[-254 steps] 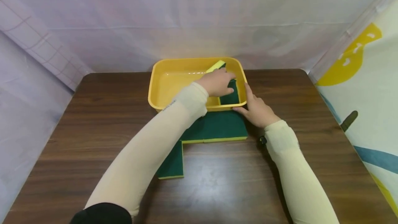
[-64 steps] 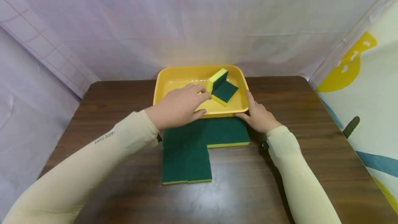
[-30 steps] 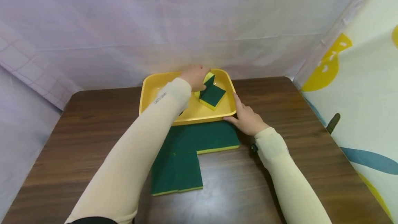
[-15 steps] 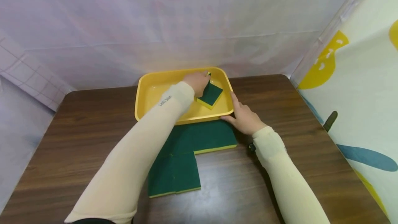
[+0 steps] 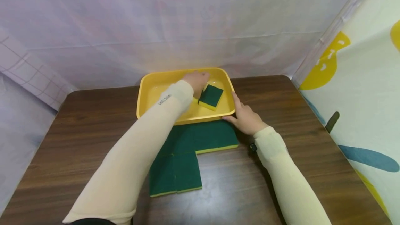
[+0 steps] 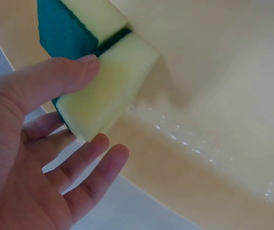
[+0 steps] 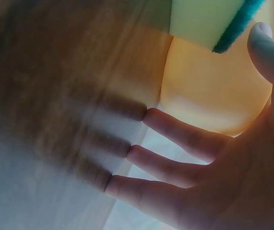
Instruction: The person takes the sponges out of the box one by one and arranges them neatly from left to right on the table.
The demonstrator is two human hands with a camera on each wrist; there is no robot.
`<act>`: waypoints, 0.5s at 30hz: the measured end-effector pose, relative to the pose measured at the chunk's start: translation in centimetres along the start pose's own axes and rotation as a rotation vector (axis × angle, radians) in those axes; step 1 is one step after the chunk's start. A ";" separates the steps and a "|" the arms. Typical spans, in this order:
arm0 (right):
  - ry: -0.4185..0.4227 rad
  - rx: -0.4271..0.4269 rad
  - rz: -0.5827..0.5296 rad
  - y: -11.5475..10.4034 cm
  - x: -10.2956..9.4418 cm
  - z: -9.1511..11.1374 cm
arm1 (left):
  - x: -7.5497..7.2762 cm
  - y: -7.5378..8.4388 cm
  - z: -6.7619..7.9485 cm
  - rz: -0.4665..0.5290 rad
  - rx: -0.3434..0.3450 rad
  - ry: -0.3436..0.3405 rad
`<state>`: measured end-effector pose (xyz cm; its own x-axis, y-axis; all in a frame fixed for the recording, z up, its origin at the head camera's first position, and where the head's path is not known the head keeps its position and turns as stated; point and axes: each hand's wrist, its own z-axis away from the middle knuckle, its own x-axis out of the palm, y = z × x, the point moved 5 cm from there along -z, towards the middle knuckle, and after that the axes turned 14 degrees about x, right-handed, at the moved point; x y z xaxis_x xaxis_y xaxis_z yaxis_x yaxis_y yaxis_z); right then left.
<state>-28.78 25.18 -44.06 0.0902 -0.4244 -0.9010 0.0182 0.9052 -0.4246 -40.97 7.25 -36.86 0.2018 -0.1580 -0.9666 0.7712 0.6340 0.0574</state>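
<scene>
In the tray's right half, my left hand (image 5: 197, 82) pinches a green-and-yellow scouring sponge (image 6: 113, 81), thumb on the yellow face and fingers behind. From the head view that sponge is mostly hidden by the hand. Right beside it, a second scouring sponge (image 5: 211, 96) lies green side up on the tray floor. My right hand (image 5: 250, 120) touches the front right corner of the yellow tray (image 5: 144, 96), thumb at the front wall. Its other fingers are fairly straight in the right wrist view, tips against the wooden surface.
In front of the tray, several sponges (image 5: 187, 169) lie edge to edge on the dark wooden table (image 5: 78, 138), green side up, in a stepped block. A pale curtain (image 5: 187, 20) hangs behind the table, and a patterned cloth (image 5: 359, 114) hangs at the right.
Since the oldest frame, one sponge has joined the front row. My left hand has reached back into the tray and taken hold of the leaning sponge. The right hand stays at the corner.
</scene>
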 end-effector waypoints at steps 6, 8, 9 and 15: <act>0.000 -0.002 0.005 0.1 0.0 -0.3 | -0.1 -1.0 0.4 0.014 0.013 0.001; 0.001 -0.002 0.004 0.3 0.1 -0.4 | -0.3 -1.1 0.9 0.007 -0.002 -0.007; 0.002 -0.003 0.003 0.3 0.1 -0.4 | -0.4 -1.2 1.1 0.009 -0.011 -0.014; -0.002 -0.004 -0.006 0.6 0.2 -0.5 | -0.7 -2.0 2.9 0.030 -0.060 -0.055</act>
<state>-29.30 25.58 -44.53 0.0916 -0.4295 -0.8984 0.0145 0.9027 -0.4301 -40.90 3.95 -35.56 0.2582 -0.1786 -0.9494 0.7274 0.6827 0.0694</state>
